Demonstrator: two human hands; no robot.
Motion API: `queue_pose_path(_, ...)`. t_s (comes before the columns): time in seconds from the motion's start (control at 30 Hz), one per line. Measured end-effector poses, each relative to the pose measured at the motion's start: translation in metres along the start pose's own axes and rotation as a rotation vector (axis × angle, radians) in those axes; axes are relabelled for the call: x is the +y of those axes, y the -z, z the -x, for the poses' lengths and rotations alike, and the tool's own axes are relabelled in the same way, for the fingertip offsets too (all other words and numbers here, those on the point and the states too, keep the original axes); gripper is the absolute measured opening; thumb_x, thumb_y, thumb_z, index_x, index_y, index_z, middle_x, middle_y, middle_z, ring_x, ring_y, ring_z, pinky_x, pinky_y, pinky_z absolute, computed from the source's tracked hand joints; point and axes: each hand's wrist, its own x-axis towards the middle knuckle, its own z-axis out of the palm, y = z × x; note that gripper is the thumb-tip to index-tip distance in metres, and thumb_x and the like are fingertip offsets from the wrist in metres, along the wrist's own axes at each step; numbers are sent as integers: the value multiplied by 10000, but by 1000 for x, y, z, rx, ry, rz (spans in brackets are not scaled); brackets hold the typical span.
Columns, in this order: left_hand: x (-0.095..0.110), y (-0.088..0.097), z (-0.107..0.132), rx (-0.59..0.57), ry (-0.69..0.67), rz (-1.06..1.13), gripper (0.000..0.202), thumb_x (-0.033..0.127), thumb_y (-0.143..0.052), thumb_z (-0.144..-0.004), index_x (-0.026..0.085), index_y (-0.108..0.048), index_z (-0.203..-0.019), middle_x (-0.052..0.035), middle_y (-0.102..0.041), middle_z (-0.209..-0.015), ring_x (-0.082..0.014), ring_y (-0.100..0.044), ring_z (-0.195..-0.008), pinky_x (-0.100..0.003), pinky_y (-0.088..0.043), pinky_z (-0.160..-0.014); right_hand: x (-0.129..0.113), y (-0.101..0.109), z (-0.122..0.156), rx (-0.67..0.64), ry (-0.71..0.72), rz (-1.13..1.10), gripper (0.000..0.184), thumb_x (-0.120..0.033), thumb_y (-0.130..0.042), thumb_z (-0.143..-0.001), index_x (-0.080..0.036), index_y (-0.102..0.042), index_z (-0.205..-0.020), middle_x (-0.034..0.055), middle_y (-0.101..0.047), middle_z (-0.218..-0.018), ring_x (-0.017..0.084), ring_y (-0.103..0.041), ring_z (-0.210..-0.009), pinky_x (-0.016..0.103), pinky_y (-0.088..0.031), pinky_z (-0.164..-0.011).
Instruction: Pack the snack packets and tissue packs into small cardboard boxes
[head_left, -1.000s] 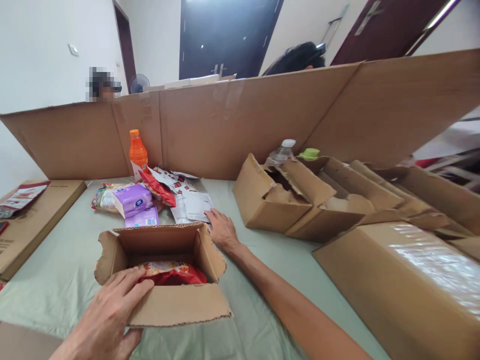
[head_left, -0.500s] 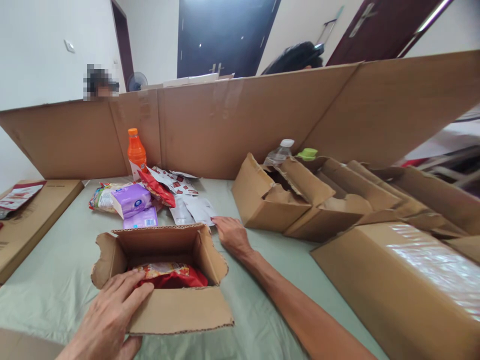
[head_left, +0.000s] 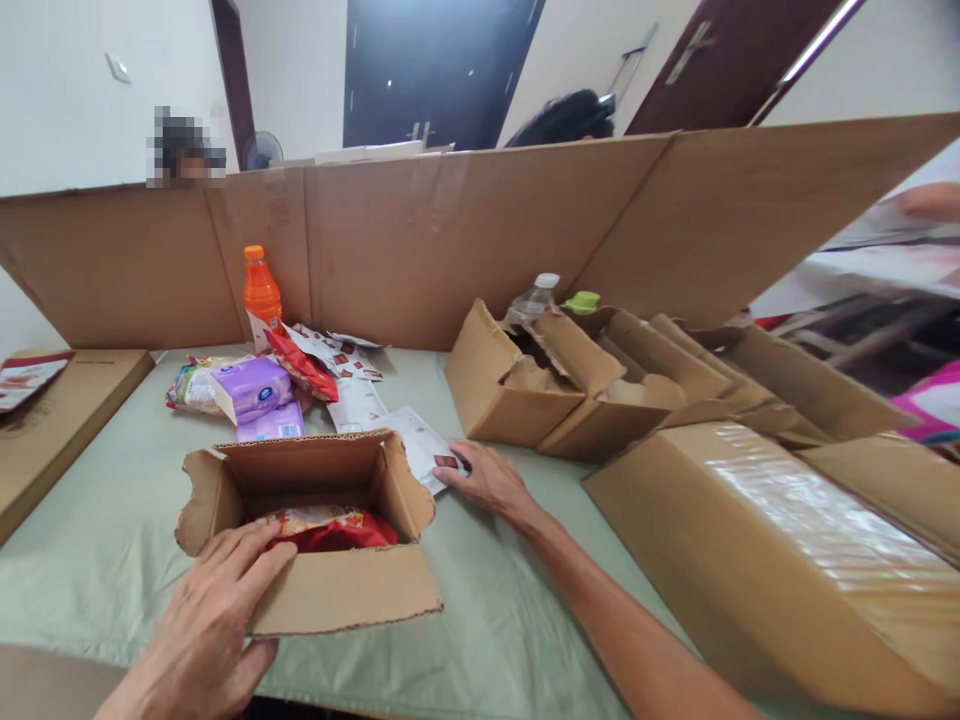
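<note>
An open cardboard box (head_left: 345, 592) stands in front of me, with red snack packets (head_left: 337, 527) inside. My left hand (head_left: 217, 600) grips its near left corner, fingers over the rim and thumb lower on the outside. To the right of the box, my right hand (head_left: 484, 478) pinches the end of a white packet (head_left: 420, 445) lying on the green cloth. Behind the box are purple tissue packs (head_left: 251, 388), a clear bag of food (head_left: 195, 385), a red packet (head_left: 304, 365) and white packets with red print (head_left: 337, 352). An orange drink bottle (head_left: 262, 285) stands upright behind them.
Several open cardboard boxes (head_left: 517, 405) stand in a row at right, with a clear bottle (head_left: 536, 298) and a green lid (head_left: 583, 302) behind. A taped box (head_left: 697, 540) lies nearer. A tall cardboard panel (head_left: 450, 240) closes off the back; a flat box (head_left: 75, 420) lies left.
My right hand has drawn the white packet toward me and rightward, and more of it shows. My left hand stays on the box. The camera view has shifted slightly.
</note>
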Motion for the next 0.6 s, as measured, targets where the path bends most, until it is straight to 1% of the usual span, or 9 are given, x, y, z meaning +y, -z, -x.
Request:
queue_pose_path(0.1,4,5,1,-58,22,28,840,29,-519,-623,276,-493,-1425,-96,-524,-1546,-336,-496,-1418,-609,-469,-1137,-15,-3,-16,-43,-57,-55,516,-439,-768,-698,-190,-720,-1148,145,-735,-1185,345,-644,-1115,364,-466,-847)
queue_pose_path(0.17,5,9,1,-93,40,58,836,26,-521,-627,274,-504,-1425,-88,-510,-1561,-325,-473,-1439,-605,-438,-1167,-20,-5,-23,-64,-111,-117,622,-406,-798,-638,-181,-683,-1207,139,-744,-1109,329,-664,-1044,345,-470,-791)
queue_pose_path(0.23,6,10,-1,-110,57,84,834,26,-525,-627,270,-513,-1425,-82,-502,-1568,-318,-460,-1449,-600,-410,-1191,-22,-7,-26,-96,-166,-209,665,-387,-790,-626,-169,-648,-1238,94,-750,-946,273,-688,-866,312,-469,-691)
queue_pose_path(0.3,5,10,-2,-113,63,99,834,28,-530,-625,263,-520,-1425,-82,-502,-1569,-319,-460,-1447,-598,-397,-1200,-22,-8,-25,-146,-207,-329,636,-390,-744,-657,-147,-628,-1233,36,-717,-762,212,-651,-648,286,-448,-574)
queue_pose_path(0.37,5,8,-3,-105,60,105,824,31,-533,-623,253,-529,-1416,-87,-510,-1560,-325,-469,-1438,-599,-395,-1199,-21,-7,-21,-193,-228,-458,520,-412,-700,-684,-134,-656,-1121,0,-658,-624,174,-580,-511,272,-417,-493)
queue_pose_path(0.43,6,8,-4,-91,56,109,804,35,-536,-621,244,-542,-1397,-94,-520,-1548,-330,-482,-1424,-597,-403,-1192,-20,-3,-16,-217,-235,-578,373,-442,-685,-676,-153,-676,-912,-13,-609,-552,152,-545,-478,261,-409,-469)
queue_pose_path(0.47,6,8,-4,-85,57,111,794,37,-537,-620,240,-548,-1388,-97,-524,-1542,-332,-486,-1419,-594,-408,-1188,-21,-1,-13,-219,-238,-633,330,-458,-689,-657,-168,-661,-811,-14,-594,-537,145,-542,-484,257,-416,-474)
queue_pose_path(0.53,7,8,-4,-82,58,115,783,42,-541,-618,233,-552,-1377,-104,-529,-1535,-336,-491,-1411,-593,-414,-1182,-22,2,-9,-211,-246,-735,323,-490,-700,-614,-189,-618,-696,-11,-593,-541,143,-557,-509,257,-444,-498)
queue_pose_path(0.6,8,9,-4,-95,58,117,782,42,-538,-613,224,-552,-1374,-115,-527,-1536,-341,-486,-1414,-606,-411,-1178,-25,2,-5,-195,-260,-825,345,-508,-716,-574,-196,-614,-681,1,-631,-586,152,-591,-539,268,-479,-526)
